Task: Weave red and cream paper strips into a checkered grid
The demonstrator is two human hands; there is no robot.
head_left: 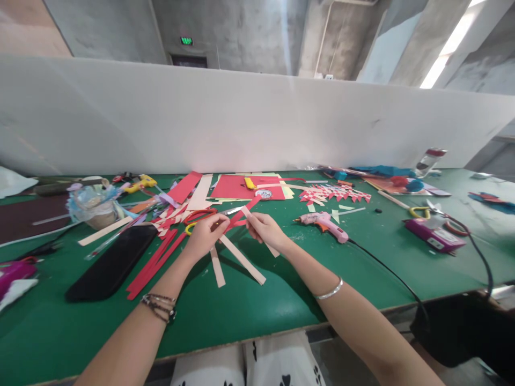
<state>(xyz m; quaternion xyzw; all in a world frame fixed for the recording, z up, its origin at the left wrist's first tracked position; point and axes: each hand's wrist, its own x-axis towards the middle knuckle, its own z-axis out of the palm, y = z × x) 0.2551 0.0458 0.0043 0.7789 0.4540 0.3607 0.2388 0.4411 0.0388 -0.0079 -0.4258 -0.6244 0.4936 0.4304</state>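
Observation:
My left hand [205, 235] is closed in a pinch on a bundle of red and cream paper strips [237, 252] held just above the green table [257, 311]. My right hand [265, 229] is also closed, pinching a cream strip that crosses a red strip [246, 209] between the two hands. Two cream strips hang down from the left hand toward me. Orange-handled scissors [199, 215] lie just behind the left hand.
A pink glue gun [324, 225] with a black cord lies right of my hands. A black phone [115, 262] and loose red strips [153, 262] lie left. Red paper sheets [233, 187], a woven red-and-white piece [333, 193], a purple tool [434, 236] and a white partition wall [257, 123] sit behind.

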